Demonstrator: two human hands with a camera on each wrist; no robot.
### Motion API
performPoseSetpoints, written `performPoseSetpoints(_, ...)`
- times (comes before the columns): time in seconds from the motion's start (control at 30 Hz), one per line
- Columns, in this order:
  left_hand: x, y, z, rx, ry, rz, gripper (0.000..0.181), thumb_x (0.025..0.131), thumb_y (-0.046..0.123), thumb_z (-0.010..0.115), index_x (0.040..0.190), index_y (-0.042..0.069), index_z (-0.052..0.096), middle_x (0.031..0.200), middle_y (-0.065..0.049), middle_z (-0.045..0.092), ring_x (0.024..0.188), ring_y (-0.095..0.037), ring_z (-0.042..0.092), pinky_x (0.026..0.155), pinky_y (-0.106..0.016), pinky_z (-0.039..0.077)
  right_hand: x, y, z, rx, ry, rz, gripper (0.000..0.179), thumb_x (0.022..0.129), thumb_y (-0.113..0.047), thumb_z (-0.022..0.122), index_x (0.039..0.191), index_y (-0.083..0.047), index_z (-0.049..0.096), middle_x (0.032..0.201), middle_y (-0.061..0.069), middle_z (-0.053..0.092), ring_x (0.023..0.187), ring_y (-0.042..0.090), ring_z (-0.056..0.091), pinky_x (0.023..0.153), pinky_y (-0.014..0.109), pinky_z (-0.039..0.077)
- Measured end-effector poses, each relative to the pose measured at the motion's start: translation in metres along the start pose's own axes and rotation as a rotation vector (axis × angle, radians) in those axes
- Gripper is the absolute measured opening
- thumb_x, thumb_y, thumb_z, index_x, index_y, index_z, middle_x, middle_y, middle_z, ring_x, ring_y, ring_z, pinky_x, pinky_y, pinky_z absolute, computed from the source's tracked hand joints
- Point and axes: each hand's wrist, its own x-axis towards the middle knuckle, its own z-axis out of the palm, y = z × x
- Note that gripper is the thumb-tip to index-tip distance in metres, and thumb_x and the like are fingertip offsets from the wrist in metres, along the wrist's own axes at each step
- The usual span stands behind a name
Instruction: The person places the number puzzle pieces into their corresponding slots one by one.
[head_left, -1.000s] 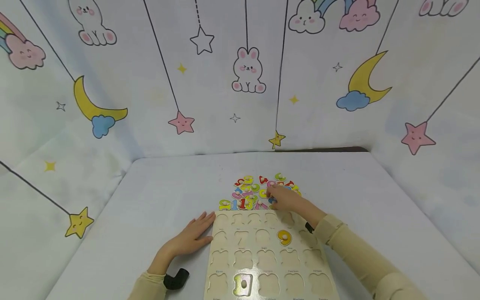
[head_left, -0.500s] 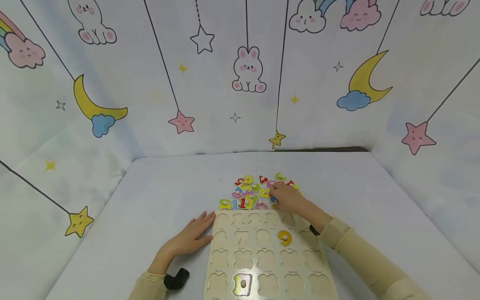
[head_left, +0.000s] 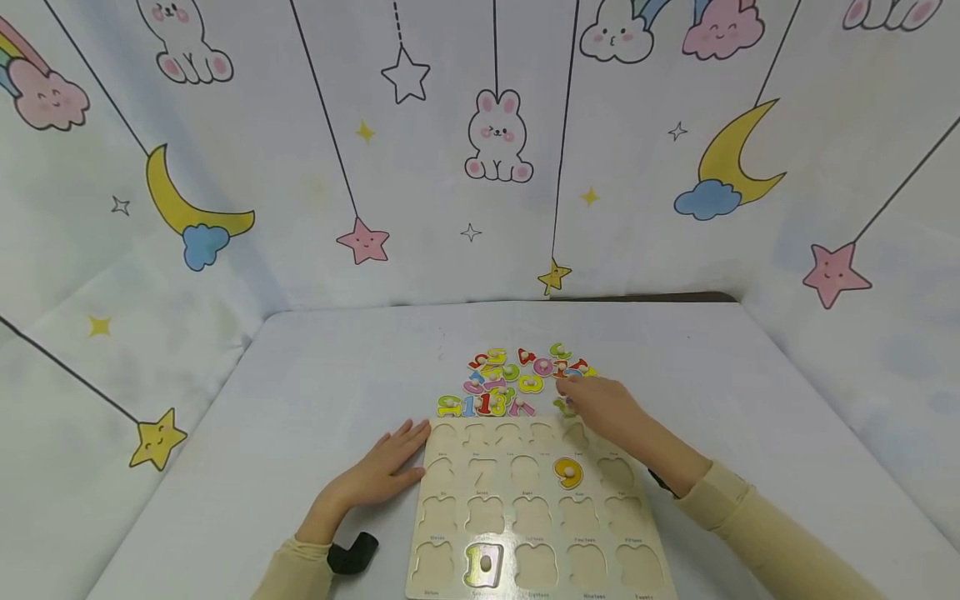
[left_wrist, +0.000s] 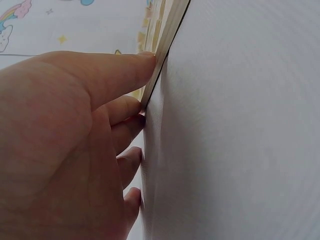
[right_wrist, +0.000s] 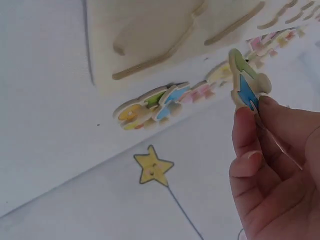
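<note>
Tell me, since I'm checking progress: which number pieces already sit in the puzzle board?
Two: the yellow 9 in the second row and the number piece in the bottom row of the board. All others lie loose in the pile beyond it.

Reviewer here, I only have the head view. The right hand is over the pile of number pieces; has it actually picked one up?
Observer: Yes. In the right wrist view the right hand pinches a blue and green piece at its fingertips, lifted clear of the pile.
Reviewer: And the left hand, is it gripping the board?
Observer: No. The left wrist view shows the left hand flat on the table, its straight fingers pressed against the edge of the puzzle board.
</note>
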Motion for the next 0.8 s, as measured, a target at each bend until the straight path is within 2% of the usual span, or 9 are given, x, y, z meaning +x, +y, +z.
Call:
performPoseSetpoints(0.07, 0.0, -0.001, 0.0, 0.0, 0.0, -0.003, 0.062, 0.097, 0.023, 0.053, 0.145, -0.005, 0.026, 0.149, -0.02, 0.024, 0.137, -0.04, 0.012, 0.105, -0.06, 0.009, -0.004, -0.007, -0.005, 0.114, 0.029, -0.002, 0.018, 0.082, -0.006, 0.072, 0.097, -0.012, 0.063, 0.082, -0.003, 0.062, 0.061, 0.011, 0.052, 0.055, 0.026, 0.046)
performPoseSetpoints(0.17, 0.0, -0.002, 0.0, 0.0, 0.003, -0.006, 0.062, 0.097, 0.024, 0.052, 0.145, -0.004, 0.026, 0.149, -0.019, 0.024, 0.137, -0.039, 0.012, 0.105, -0.059, 0.009, -0.007, -0.021, -0.01, 0.35, 0.028, -0.039, 0.016, 0.087, -0.001, 0.065, 0.101, -0.01, 0.063, 0.075, -0.005, 0.059, 0.058, 0.008, 0.049, 0.054, 0.025, 0.045)
performPoseSetpoints(0.27, 0.0, -0.001, -0.001, -0.005, 0.0, -0.012, 0.062, 0.097, 0.024, 0.052, 0.145, -0.004, 0.025, 0.149, -0.019, 0.024, 0.137, -0.039, 0.012, 0.105, -0.059, 0.009, -0.009, -0.038, -0.009, 0.582, -0.037, -0.082, 0.016, 0.09, 0.001, 0.059, 0.102, -0.009, 0.061, 0.069, -0.007, 0.056, 0.055, 0.01, 0.053, 0.05, 0.024, 0.046)
performPoseSetpoints(0.4, 0.0, 0.003, -0.002, -0.016, -0.006, -0.018, 0.062, 0.097, 0.022, 0.053, 0.145, -0.005, 0.025, 0.149, -0.019, 0.024, 0.137, -0.04, 0.012, 0.105, -0.059, 0.008, -0.012, -0.059, -0.002, 0.802, -0.119, -0.095, 0.015, 0.091, 0.003, 0.055, 0.102, -0.007, 0.059, 0.068, -0.005, 0.056, 0.057, 0.021, 0.061, 0.051, 0.027, 0.051)
performPoseSetpoints(0.53, 0.0, 0.004, -0.002, -0.013, -0.009, -0.02, 0.062, 0.096, 0.022, 0.053, 0.145, -0.005, 0.025, 0.149, -0.019, 0.025, 0.137, -0.04, 0.012, 0.106, -0.059, 0.009, -0.013, -0.074, 0.009, 0.901, -0.179, -0.088, 0.015, 0.091, 0.004, 0.055, 0.102, -0.006, 0.059, 0.068, -0.003, 0.058, 0.057, 0.02, 0.063, 0.054, 0.029, 0.053)
performPoseSetpoints(0.8, 0.0, 0.001, 0.0, -0.002, -0.006, -0.03, 0.062, 0.096, 0.023, 0.053, 0.145, -0.004, 0.026, 0.149, -0.018, 0.025, 0.137, -0.039, 0.012, 0.106, -0.058, 0.009, -0.014, -0.098, 0.027, 0.917, -0.315, -0.074, 0.014, 0.091, 0.003, 0.055, 0.098, -0.008, 0.06, 0.064, -0.003, 0.058, 0.053, 0.01, 0.061, 0.051, 0.02, 0.048)
